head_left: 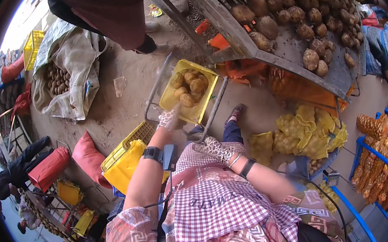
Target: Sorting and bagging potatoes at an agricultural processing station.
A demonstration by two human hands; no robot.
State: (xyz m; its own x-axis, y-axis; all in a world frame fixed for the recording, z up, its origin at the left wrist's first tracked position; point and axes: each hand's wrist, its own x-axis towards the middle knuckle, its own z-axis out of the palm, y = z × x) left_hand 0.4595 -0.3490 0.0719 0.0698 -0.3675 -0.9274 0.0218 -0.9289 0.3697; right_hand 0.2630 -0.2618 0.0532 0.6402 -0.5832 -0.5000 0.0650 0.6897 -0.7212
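Observation:
A yellow mesh bag (165, 101) hangs spread between the bars of a grey metal frame (217, 99), with several potatoes (197, 85) inside it. My left hand (169, 120), in a spotted glove, is at the bag's near left side; it is blurred, and whether its fingers grip anything cannot be told. My right hand (214, 149), in a matching glove, lies by the near end of the frame, in front of the checked apron (217, 207). Its fingers are partly hidden, so its hold is unclear.
A metal sorting table (294, 64) heaped with potatoes stands at upper right. Filled yellow mesh bags (301, 131) lie below it. To the left are a yellow crate (122, 148), a red sack (88, 157) and an open woven sack (68, 74). A person (108, 16) stands ahead.

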